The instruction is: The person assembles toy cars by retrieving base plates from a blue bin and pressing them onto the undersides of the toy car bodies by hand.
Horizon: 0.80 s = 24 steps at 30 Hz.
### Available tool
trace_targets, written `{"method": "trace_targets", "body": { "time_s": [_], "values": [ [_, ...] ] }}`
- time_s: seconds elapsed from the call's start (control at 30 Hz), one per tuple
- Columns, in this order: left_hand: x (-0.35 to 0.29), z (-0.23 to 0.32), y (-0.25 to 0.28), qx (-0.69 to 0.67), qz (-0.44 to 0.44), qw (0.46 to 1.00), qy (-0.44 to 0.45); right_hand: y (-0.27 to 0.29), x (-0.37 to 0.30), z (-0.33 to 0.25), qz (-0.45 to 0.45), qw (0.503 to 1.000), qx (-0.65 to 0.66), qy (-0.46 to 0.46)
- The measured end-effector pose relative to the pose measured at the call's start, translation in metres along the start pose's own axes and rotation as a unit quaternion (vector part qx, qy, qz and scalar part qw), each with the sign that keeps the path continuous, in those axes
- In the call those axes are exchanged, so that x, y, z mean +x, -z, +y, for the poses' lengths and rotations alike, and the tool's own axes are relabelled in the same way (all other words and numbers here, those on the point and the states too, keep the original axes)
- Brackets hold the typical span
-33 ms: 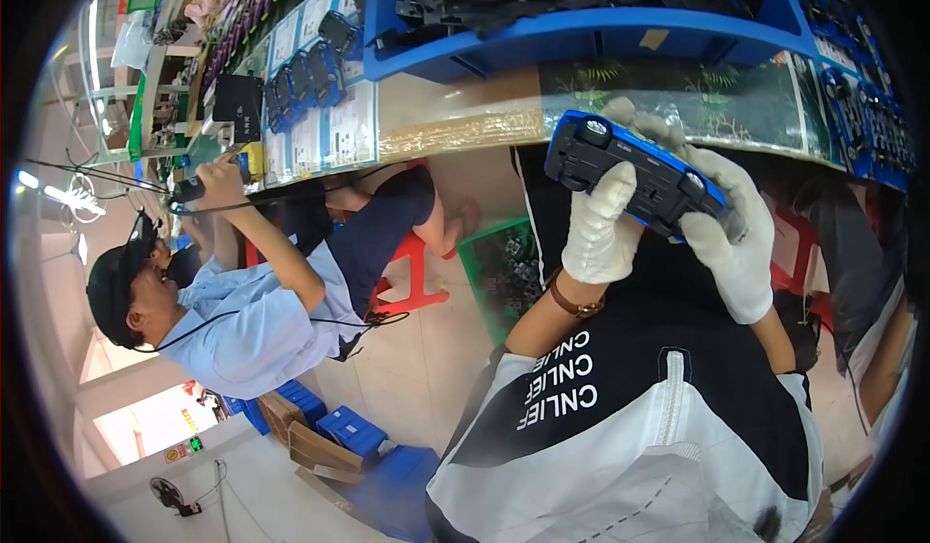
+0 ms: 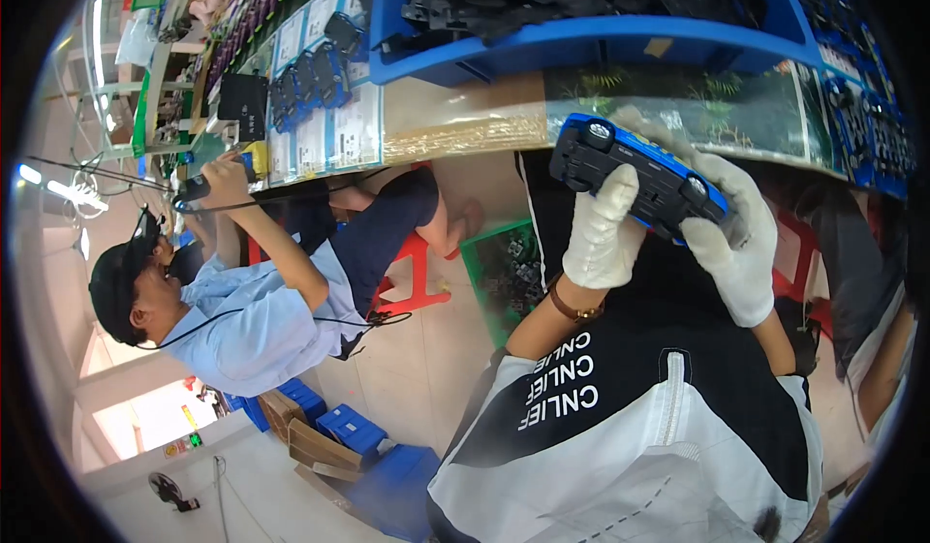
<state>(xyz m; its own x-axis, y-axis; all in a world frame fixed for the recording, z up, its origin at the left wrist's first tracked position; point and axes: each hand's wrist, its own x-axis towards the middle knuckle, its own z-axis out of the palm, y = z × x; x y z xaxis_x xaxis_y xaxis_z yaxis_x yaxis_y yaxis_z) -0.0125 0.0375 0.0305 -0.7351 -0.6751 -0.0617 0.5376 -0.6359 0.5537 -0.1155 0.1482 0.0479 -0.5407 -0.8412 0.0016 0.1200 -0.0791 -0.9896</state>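
Note:
Both my hands, in white gloves, hold a blue toy car [image 2: 651,186] above my lap, in front of the table edge. Its black underside is turned toward me, and two silvery wheels show along one side. My left hand [image 2: 603,233] grips the car's near long side, thumb pressed on the underside. My right hand [image 2: 738,243] is closed round the right end, its thumb at the lower corner. The fingers behind the car are partly hidden.
A blue bin [image 2: 591,39] of black parts stands on the table ahead. More blue cars lie at the left [image 2: 312,80] and far right [image 2: 872,117]. A green crate [image 2: 475,262] sits on the floor. At the left a person [image 2: 242,320] holds a dark tool [image 2: 194,190].

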Motion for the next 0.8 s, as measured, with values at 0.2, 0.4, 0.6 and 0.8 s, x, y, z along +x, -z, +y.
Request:
{"method": "trace_targets", "body": {
  "time_s": [0.2,0.4,0.6,0.8],
  "values": [
    [0.004,0.057,-0.004,0.061,0.125,0.989,-0.059,0.03,0.063,-0.039,-0.233,0.898,-0.256,0.272],
    [0.036,0.153,0.009,0.122,0.255,0.928,-0.241,0.056,0.13,-0.076,-0.338,0.901,-0.131,0.237],
    [0.117,0.184,-0.027,0.093,0.178,0.965,-0.171,-0.032,0.201,-0.125,-0.141,0.977,-0.161,-0.003],
    [0.138,0.217,-0.093,0.029,0.179,0.98,-0.083,-0.115,0.242,-0.177,-0.165,0.977,-0.094,-0.092]
  ]
}}
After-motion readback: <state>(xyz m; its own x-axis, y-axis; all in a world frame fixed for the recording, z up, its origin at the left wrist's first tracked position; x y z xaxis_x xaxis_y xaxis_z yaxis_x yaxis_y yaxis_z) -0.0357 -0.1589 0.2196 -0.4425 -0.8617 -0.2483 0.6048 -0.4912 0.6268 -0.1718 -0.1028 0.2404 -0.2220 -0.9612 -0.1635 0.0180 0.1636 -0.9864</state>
